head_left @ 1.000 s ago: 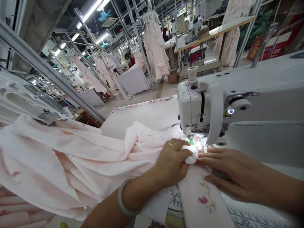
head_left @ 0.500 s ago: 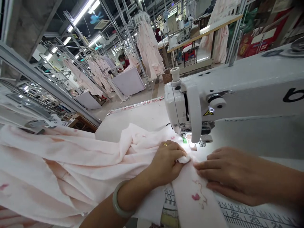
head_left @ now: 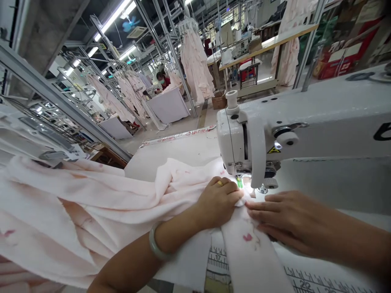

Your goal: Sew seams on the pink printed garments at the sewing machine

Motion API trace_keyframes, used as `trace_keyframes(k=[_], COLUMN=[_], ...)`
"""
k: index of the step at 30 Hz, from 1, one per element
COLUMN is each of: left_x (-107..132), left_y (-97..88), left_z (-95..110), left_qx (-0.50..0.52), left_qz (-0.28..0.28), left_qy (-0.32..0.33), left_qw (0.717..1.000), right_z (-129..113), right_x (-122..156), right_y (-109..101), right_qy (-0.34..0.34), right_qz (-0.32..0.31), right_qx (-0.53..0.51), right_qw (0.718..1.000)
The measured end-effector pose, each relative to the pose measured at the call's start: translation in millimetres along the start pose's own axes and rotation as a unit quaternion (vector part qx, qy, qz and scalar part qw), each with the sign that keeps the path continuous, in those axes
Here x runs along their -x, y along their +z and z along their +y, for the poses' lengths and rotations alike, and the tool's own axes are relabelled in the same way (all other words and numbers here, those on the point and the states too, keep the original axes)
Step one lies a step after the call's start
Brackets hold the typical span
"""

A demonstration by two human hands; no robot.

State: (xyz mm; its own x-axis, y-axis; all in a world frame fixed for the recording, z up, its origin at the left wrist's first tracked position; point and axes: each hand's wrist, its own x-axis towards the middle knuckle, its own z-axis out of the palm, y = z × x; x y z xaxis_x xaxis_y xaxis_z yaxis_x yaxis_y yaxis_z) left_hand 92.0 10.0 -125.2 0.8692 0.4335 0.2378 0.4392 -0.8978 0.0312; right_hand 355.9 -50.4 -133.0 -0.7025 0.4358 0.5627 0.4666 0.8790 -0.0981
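A pale pink fabric (head_left: 100,211) with small printed motifs lies bunched over the table and runs under the white sewing machine (head_left: 305,126). My left hand (head_left: 218,201), wearing a ring and a jade bangle, is closed and pinches a fold of the fabric just in front of the presser foot (head_left: 244,185). My right hand (head_left: 284,217) lies flat with fingers stretched out, pressing the fabric strip to the table right of the fold. The needle itself is hidden behind my fingers.
A printed ruler strip (head_left: 302,276) runs along the table's near edge. Beyond the white table (head_left: 180,150) stand racks of hanging pink garments (head_left: 197,65), other sewing tables, and a seated person (head_left: 163,79) far back. Metal frame bars (head_left: 61,101) rise at left.
Both hands have slid the fabric forward toward the presser foot; the printed heart motif has moved up the table. The fold in my left hand is now tucked tighter and less visible.
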Motion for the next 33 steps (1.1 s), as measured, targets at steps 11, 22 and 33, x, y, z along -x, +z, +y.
trace_keyframes(k=[11, 22, 33], left_x=[-5, -9, 9], left_y=[-13.1, -13.0, 3.3], left_z=[-8, 45, 44], left_qx=[0.141, 0.046, 0.025], left_qz=[0.039, 0.005, 0.084], left_qy=[-0.074, -0.155, -0.094], left_qw=[0.986, 0.987, 0.992], right_z=[-15, -17, -6], right_x=[-7, -4, -6], right_y=[1, 7, -6], right_qy=[-0.034, 0.012, 0.05], right_qz=[-0.005, -0.098, -0.098], right_qx=[-0.034, -0.128, -0.166], right_qw=[0.999, 0.987, 0.98])
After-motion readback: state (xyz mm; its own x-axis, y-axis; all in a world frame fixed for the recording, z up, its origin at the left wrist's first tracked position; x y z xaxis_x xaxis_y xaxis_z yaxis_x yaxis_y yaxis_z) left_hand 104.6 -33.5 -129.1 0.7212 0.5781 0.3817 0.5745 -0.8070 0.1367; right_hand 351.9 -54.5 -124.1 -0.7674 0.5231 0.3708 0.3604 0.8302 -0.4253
